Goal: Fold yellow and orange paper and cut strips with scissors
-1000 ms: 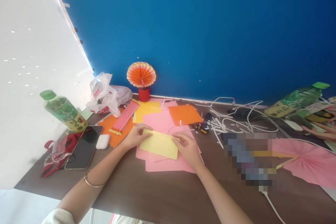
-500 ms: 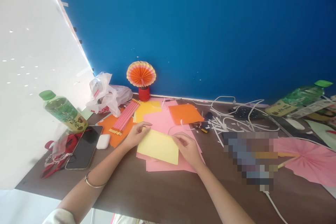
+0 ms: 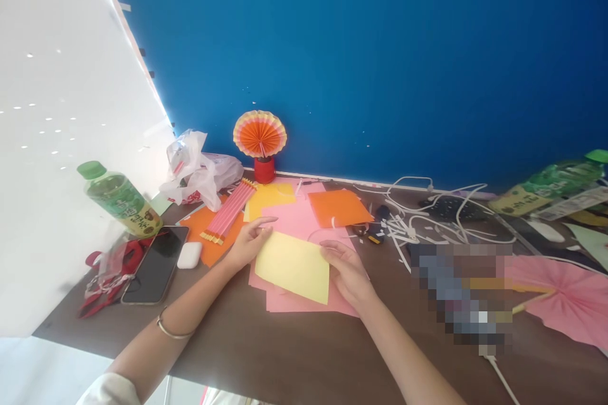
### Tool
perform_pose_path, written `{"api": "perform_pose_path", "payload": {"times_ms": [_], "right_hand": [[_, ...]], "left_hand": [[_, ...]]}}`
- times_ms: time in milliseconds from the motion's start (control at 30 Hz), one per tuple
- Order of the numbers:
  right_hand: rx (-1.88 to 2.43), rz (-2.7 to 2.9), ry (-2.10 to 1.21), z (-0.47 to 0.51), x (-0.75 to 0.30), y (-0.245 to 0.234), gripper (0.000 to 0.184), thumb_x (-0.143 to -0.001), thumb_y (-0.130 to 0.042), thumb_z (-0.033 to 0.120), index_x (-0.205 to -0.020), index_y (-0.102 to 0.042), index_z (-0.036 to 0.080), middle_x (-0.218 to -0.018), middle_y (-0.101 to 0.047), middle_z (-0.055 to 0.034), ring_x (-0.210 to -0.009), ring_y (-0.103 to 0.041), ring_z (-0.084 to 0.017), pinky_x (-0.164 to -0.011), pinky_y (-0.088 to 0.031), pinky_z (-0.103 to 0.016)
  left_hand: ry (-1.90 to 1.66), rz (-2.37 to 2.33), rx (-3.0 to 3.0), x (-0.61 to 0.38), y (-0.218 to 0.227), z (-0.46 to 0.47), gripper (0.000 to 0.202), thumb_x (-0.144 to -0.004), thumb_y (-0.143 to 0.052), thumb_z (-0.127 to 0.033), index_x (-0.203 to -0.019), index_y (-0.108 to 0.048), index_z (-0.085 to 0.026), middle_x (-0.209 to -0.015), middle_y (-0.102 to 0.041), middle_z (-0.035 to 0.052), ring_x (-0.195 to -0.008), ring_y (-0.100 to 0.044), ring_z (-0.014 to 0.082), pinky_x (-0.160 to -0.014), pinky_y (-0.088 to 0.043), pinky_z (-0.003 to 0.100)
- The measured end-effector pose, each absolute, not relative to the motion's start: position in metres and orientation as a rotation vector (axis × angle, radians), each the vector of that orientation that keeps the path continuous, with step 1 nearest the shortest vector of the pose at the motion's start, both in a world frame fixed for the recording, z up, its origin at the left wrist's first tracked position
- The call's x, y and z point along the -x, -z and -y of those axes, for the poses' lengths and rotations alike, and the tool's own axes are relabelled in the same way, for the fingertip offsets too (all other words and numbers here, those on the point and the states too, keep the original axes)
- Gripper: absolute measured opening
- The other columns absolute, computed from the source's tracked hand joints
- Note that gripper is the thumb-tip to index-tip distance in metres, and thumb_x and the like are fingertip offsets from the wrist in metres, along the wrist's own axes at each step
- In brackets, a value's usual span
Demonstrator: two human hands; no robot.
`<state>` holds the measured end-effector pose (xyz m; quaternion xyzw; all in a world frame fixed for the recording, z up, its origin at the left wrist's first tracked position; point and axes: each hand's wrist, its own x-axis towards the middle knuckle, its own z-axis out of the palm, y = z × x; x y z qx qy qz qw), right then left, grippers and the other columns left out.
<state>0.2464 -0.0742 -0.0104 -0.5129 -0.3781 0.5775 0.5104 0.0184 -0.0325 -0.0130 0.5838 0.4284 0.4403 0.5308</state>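
Between my hands is a sheet of pale yellow paper (image 3: 292,266), tilted above a stack of pink paper (image 3: 289,212). My left hand (image 3: 251,243) pinches its upper left corner. At the upper right edge, my right hand (image 3: 349,272) grips the sheet, thumb on top and fingers behind. Left of the stack lie pleated pink strips with yellow ends (image 3: 230,209) on orange paper (image 3: 216,253). Orange sheets (image 3: 339,207) and deeper yellow paper (image 3: 270,198) rest on the far part of the pink stack.
A round pleated paper fan (image 3: 259,135) stands in a red holder (image 3: 265,170) by the blue wall. Bottle (image 3: 121,199), phone (image 3: 156,266) and white earbud case (image 3: 189,255) sit left. White cables (image 3: 458,215), paper scraps (image 3: 401,228) and a pink fan (image 3: 565,297) lie right.
The yellow sheet has lifted and turned slightly, its lower right corner now nearer me. My right hand has shifted its hold, with the thumb now over the sheet. The view has shifted a little.
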Motion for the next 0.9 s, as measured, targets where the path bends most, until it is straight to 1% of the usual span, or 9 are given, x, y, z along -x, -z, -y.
{"api": "perform_pose_path", "payload": {"times_ms": [133, 300, 367, 433, 500, 567, 633, 733, 900], "right_hand": [[1.207, 0.849, -1.441, 0.075, -0.247, 0.008, 0.035, -0.054, -0.078, 0.041, -0.077, -0.065, 0.018, -0.076, -0.069, -0.0063, -0.067, -0.064, -0.02, -0.064, -0.051, -0.034], [1.188, 1.036, -1.591, 0.075, -0.249, 0.007, 0.033, -0.054, -0.078, 0.037, -0.08, -0.07, 0.018, -0.079, -0.07, -0.007, -0.07, -0.063, -0.019, -0.063, -0.049, -0.031], [1.256, 1.089, -1.555, 0.074, -0.25, 0.007, 0.031, -0.058, -0.077, 0.036, -0.081, -0.07, 0.017, -0.074, -0.07, -0.0057, -0.057, -0.058, -0.013, -0.051, -0.043, -0.025], [1.315, 1.086, -1.477, 0.073, -0.251, 0.005, 0.029, -0.06, -0.075, 0.037, -0.08, -0.069, 0.016, -0.067, -0.067, -0.003, -0.043, -0.046, -0.007, -0.04, -0.033, -0.021], [1.342, 1.094, -1.423, 0.073, -0.253, 0.002, 0.027, -0.061, -0.074, 0.037, -0.077, -0.069, 0.016, -0.057, -0.062, -0.0002, -0.039, -0.039, -0.005, -0.037, -0.026, -0.02], [1.376, 1.144, -1.426, 0.074, -0.255, -0.002, 0.026, -0.061, -0.074, 0.036, -0.076, -0.069, 0.015, -0.048, -0.056, 0.0019, -0.039, -0.039, -0.006, -0.037, -0.026, -0.02], [1.416, 1.16, -1.44, 0.074, -0.258, -0.005, 0.025, -0.06, -0.075, 0.035, -0.073, -0.068, 0.015, -0.043, -0.052, 0.003, -0.038, -0.04, -0.007, -0.037, -0.028, -0.021], [1.368, 0.997, -1.417, 0.072, -0.264, -0.005, 0.025, -0.058, -0.077, 0.034, -0.071, -0.067, 0.016, -0.046, -0.054, 0.0029, -0.04, -0.043, -0.008, -0.037, -0.032, -0.021], [1.161, 0.683, -1.355, 0.066, -0.267, 0.001, 0.028, -0.057, -0.078, 0.029, -0.079, -0.066, 0.018, -0.063, -0.062, 0.0021, -0.047, -0.052, -0.006, -0.043, -0.042, -0.019]], "left_hand": [[-1.066, -1.014, -1.29, -0.02, 0.013, 0.033, 0.048, -0.078, -0.053, -0.051, -0.108, -0.059, -0.013, -0.048, -0.038, -0.0072, -0.041, -0.034, 0.0048, -0.041, -0.026, 0.017], [-0.951, -0.924, -1.087, -0.017, 0.008, 0.032, 0.055, -0.076, -0.059, -0.047, -0.12, -0.051, -0.016, -0.056, -0.054, -0.0032, -0.048, -0.052, 0.0091, -0.047, -0.041, 0.02], [-0.921, -0.897, -1.024, -0.015, 0.009, 0.031, 0.057, -0.074, -0.062, -0.045, -0.122, -0.05, -0.017, -0.063, -0.06, -0.0007, -0.054, -0.059, 0.0122, -0.053, -0.045, 0.022], [-0.921, -0.878, -0.98, -0.014, 0.011, 0.03, 0.057, -0.072, -0.065, -0.044, -0.12, -0.051, -0.016, -0.069, -0.064, 0.002, -0.061, -0.062, 0.0151, -0.058, -0.047, 0.025], [-0.93, -0.858, -0.962, -0.014, 0.013, 0.03, 0.055, -0.072, -0.066, -0.043, -0.117, -0.052, -0.015, -0.073, -0.066, 0.0044, -0.066, -0.064, 0.0174, -0.062, -0.048, 0.027], [-0.933, -0.799, -0.934, -0.013, 0.013, 0.029, 0.053, -0.074, -0.064, -0.042, -0.119, -0.051, -0.016, -0.081, -0.069, 0.0075, -0.075, -0.066, 0.0203, -0.068, -0.048, 0.03], [-0.916, -0.675, -0.893, -0.011, 0.012, 0.028, 0.055, -0.078, -0.059, -0.044, -0.125, -0.045, -0.018, -0.097, -0.068, 0.0114, -0.092, -0.063, 0.0244, -0.079, -0.047, 0.036], [-0.904, -0.509, -0.859, -0.01, 0.008, 0.028, 0.063, -0.081, -0.053, -0.046, -0.135, -0.03, -0.023, -0.118, -0.059, 0.0133, -0.11, -0.055, 0.027, -0.091, -0.04, 0.044], [-0.927, -0.495, -0.863, -0.019, 0.005, 0.038, 0.084, -0.078, -0.062, -0.028, -0.14, -0.005, -0.037, -0.131, -0.049, 0.0079, -0.111, -0.054, 0.0237, -0.098, -0.035, 0.046]]}}
